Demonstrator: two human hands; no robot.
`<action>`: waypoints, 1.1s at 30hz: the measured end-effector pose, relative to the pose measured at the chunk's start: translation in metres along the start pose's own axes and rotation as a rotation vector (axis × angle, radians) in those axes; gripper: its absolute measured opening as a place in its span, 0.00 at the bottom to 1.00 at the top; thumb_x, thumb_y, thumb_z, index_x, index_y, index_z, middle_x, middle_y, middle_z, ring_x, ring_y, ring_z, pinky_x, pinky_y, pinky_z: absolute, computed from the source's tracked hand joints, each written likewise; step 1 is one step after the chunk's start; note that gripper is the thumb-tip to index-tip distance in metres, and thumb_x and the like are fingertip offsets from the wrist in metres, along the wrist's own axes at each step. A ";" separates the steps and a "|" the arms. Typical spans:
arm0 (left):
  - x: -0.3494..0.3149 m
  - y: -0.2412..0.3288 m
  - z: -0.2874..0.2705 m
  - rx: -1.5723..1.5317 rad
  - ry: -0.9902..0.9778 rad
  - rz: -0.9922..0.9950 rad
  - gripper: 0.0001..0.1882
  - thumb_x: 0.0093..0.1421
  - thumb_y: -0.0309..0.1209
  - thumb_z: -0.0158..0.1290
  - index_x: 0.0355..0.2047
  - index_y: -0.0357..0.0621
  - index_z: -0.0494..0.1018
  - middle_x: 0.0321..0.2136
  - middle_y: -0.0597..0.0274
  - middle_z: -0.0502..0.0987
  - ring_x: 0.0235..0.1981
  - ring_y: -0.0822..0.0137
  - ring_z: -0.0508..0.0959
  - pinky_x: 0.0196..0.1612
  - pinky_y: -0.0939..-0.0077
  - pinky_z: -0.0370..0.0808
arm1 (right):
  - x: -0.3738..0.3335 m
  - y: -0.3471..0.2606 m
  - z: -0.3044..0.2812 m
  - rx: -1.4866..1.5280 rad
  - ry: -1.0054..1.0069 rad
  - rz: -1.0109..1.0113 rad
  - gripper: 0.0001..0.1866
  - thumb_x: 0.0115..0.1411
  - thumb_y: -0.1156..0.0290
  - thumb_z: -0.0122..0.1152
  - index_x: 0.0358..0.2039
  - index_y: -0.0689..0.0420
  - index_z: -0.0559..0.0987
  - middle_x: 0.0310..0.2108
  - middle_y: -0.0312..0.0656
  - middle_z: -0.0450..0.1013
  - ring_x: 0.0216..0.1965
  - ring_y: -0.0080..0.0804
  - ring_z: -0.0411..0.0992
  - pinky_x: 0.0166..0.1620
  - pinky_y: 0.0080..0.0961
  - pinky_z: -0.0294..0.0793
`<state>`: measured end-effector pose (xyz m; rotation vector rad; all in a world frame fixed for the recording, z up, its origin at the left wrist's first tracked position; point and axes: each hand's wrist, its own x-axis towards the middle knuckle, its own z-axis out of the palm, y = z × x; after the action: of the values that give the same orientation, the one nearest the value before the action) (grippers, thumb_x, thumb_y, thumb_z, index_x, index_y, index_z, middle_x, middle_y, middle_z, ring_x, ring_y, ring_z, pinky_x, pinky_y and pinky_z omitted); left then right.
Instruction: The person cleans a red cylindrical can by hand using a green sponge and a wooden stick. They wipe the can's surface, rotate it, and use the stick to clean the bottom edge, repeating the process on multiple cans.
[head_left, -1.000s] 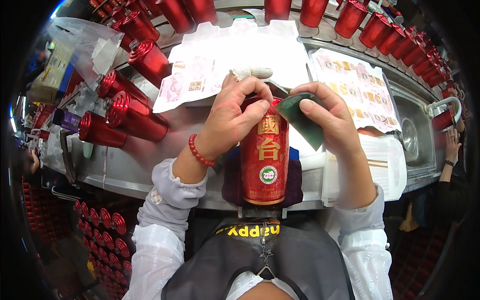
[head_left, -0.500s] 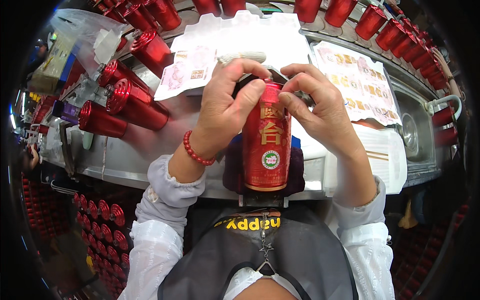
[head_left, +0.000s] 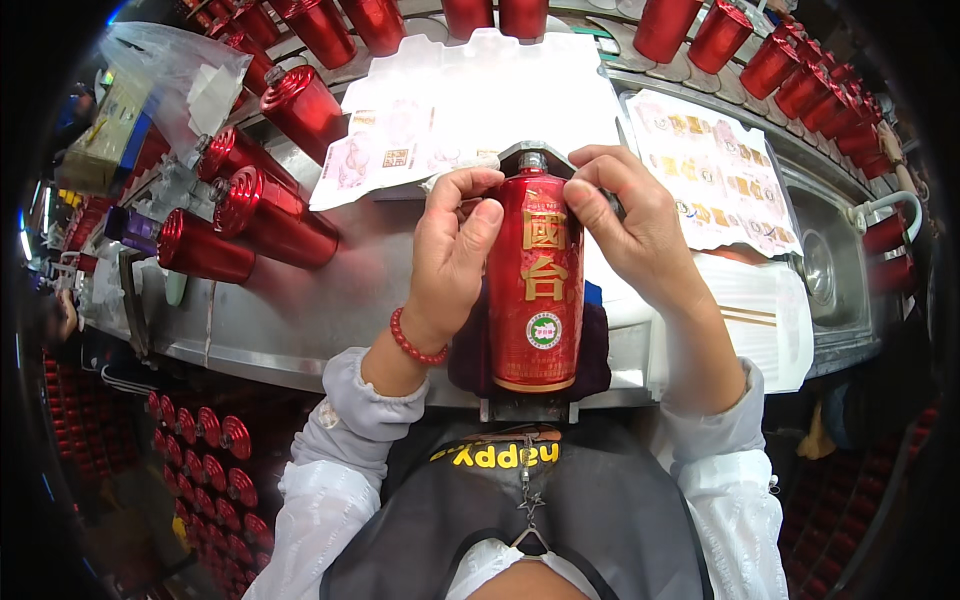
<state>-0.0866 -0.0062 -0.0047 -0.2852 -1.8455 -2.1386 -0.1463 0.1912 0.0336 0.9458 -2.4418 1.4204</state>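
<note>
A red bottle [head_left: 540, 350] with gold characters and a round white-and-green emblem lies in front of me, its clear-topped neck pointing away. It rests on a dark cloth-covered support [head_left: 594, 345]. My right hand [head_left: 632, 215] has its thumb and fingers closed at the bottle's right shoulder. My left hand [head_left: 452, 245], with a red bead bracelet [head_left: 412, 340], is beside the left shoulder. Its fingers are loosely curled, the thumb apart from them, and I see nothing in them. A dark angled plate [head_left: 560, 153] stands behind the neck; the fingers partly hide it.
Several red bottles [head_left: 275, 215] stand at the left, and more line the conveyor [head_left: 640, 68] at the back. White label sheets [head_left: 480, 95] lie ahead, with another printed sheet [head_left: 720, 165] at the right. Beyond the white paper stack [head_left: 745, 335] is a metal sink [head_left: 825, 255].
My left hand has drawn back from the bottle's neck to its left side. The right fingers have shifted off the front to the right shoulder. Bottles on the conveyor have moved right.
</note>
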 end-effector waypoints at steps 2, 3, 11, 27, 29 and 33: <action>0.001 -0.005 -0.002 0.095 0.001 0.009 0.22 0.68 0.36 0.56 0.56 0.35 0.69 0.50 0.57 0.73 0.52 0.67 0.72 0.59 0.70 0.69 | 0.000 0.000 0.001 -0.038 -0.017 -0.025 0.09 0.65 0.69 0.66 0.35 0.62 0.78 0.47 0.49 0.76 0.47 0.38 0.76 0.51 0.30 0.75; 0.001 -0.008 -0.002 0.134 -0.020 -0.004 0.22 0.69 0.35 0.55 0.58 0.35 0.67 0.51 0.56 0.72 0.52 0.68 0.71 0.60 0.71 0.68 | -0.001 0.002 0.002 -0.029 -0.015 -0.016 0.10 0.65 0.68 0.67 0.35 0.62 0.78 0.48 0.50 0.75 0.47 0.38 0.75 0.52 0.30 0.74; 0.001 -0.019 -0.003 0.123 -0.100 -0.066 0.27 0.70 0.33 0.54 0.64 0.37 0.59 0.57 0.55 0.68 0.57 0.68 0.70 0.62 0.71 0.68 | -0.018 0.013 0.005 0.230 0.007 0.178 0.15 0.63 0.63 0.70 0.37 0.60 0.76 0.51 0.46 0.73 0.51 0.32 0.72 0.56 0.28 0.70; -0.002 -0.021 -0.002 0.273 -0.100 0.140 0.31 0.71 0.42 0.53 0.65 0.36 0.58 0.60 0.49 0.66 0.61 0.61 0.68 0.66 0.65 0.64 | -0.032 0.027 0.013 0.356 -0.051 0.216 0.20 0.60 0.61 0.75 0.39 0.54 0.70 0.57 0.44 0.67 0.58 0.32 0.65 0.62 0.31 0.65; -0.003 -0.017 -0.013 0.544 -0.062 0.391 0.33 0.70 0.47 0.53 0.63 0.33 0.63 0.59 0.45 0.69 0.61 0.53 0.69 0.67 0.63 0.62 | -0.031 0.026 0.011 0.326 -0.053 0.205 0.20 0.60 0.60 0.75 0.38 0.54 0.70 0.57 0.45 0.67 0.58 0.33 0.65 0.63 0.31 0.65; 0.000 0.016 -0.019 0.900 -0.391 0.608 0.37 0.70 0.64 0.39 0.57 0.48 0.77 0.55 0.53 0.77 0.63 0.54 0.63 0.68 0.51 0.57 | -0.031 0.024 0.006 0.095 -0.007 0.055 0.20 0.60 0.66 0.74 0.45 0.57 0.73 0.58 0.48 0.70 0.61 0.36 0.68 0.60 0.32 0.69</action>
<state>-0.0799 -0.0272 0.0068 -0.9228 -2.3103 -0.7818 -0.1356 0.2082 -0.0004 0.9106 -2.4425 1.5666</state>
